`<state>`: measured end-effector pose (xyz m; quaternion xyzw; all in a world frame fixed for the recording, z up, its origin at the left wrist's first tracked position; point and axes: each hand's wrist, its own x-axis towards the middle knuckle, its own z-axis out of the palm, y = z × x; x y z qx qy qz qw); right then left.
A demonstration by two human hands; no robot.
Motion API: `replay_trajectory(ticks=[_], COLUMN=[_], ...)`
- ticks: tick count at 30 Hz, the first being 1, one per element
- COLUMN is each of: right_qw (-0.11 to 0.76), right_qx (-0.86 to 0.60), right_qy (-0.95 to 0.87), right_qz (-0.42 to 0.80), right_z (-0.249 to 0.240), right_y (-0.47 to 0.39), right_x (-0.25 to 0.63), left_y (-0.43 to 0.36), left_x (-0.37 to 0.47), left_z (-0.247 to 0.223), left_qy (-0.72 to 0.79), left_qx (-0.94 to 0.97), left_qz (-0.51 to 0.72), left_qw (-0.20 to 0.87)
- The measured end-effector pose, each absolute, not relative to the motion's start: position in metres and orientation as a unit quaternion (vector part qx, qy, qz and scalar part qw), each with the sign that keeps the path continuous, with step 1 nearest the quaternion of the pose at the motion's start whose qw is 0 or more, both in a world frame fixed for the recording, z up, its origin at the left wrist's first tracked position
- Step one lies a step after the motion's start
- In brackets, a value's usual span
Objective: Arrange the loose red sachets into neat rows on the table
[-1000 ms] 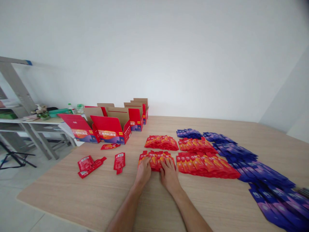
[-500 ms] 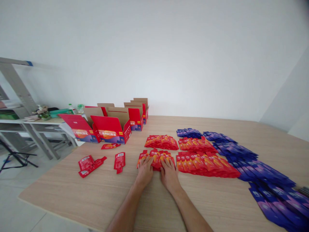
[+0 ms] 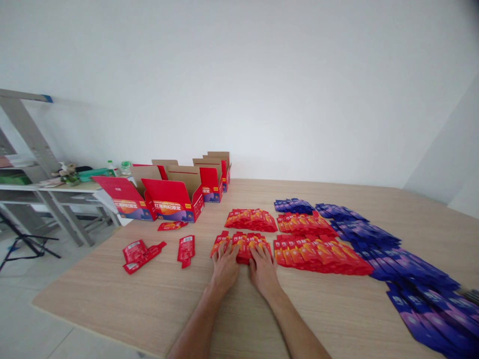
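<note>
Both hands rest on a row of overlapping red pouches [image 3: 242,241] near the middle of the table. My left hand [image 3: 225,264] lies on the left part of the row, fingers spread over the pouch fronts. On the right part lies my right hand [image 3: 263,269], its fingers stretched out flat. The lower edges of these pouches are partly hidden under the fingers. Just behind stands another red pouch row [image 3: 250,220], and to the right of my right hand a longer red pouch row [image 3: 318,253] fans out.
Blue pouches [image 3: 404,264] lie in several overlapping rows along the right. Loose red pouches [image 3: 186,249] are scattered at the left, some back side up. Open red cartons [image 3: 170,199] stand at the table's back left. The wooden table [image 3: 123,304] has a rounded front-left corner.
My left hand has shifted slightly to the right, and the leftmost pouches in the row now lie at a slightly different angle. My right hand stays nearly still.
</note>
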<state>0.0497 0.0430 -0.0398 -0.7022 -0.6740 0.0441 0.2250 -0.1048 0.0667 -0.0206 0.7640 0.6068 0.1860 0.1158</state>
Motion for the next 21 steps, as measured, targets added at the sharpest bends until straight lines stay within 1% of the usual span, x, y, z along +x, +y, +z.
replay_trajectory(ticks=[7, 10, 13, 16, 21], right_qw=[0.221, 0.222, 0.224, 0.228, 0.226], right_qx=[-0.704, -0.706, -0.706, -0.702, -0.703], right_qy=[-0.673, -0.670, -0.670, -0.673, -0.672], right_qz=[0.056, 0.060, 0.055, 0.046, 0.046], right_z=[-0.038, -0.038, -0.039, -0.040, -0.040], right_y=[0.042, 0.042, 0.043, 0.044, 0.044], right_x=[0.050, 0.050, 0.050, 0.050, 0.050], left_y=[0.067, 0.070, 0.073, 0.075, 0.073], left_x=[-0.106, -0.108, -0.111, -0.112, -0.113], left_z=[-0.016, -0.021, -0.028, -0.032, -0.029], left_qy=[0.645, 0.660, 0.658, 0.649, 0.653], left_qx=[0.728, 0.714, 0.714, 0.719, 0.715], left_qz=[0.209, 0.201, 0.199, 0.215, 0.212], left_qw=[0.101, 0.119, 0.135, 0.126, 0.133])
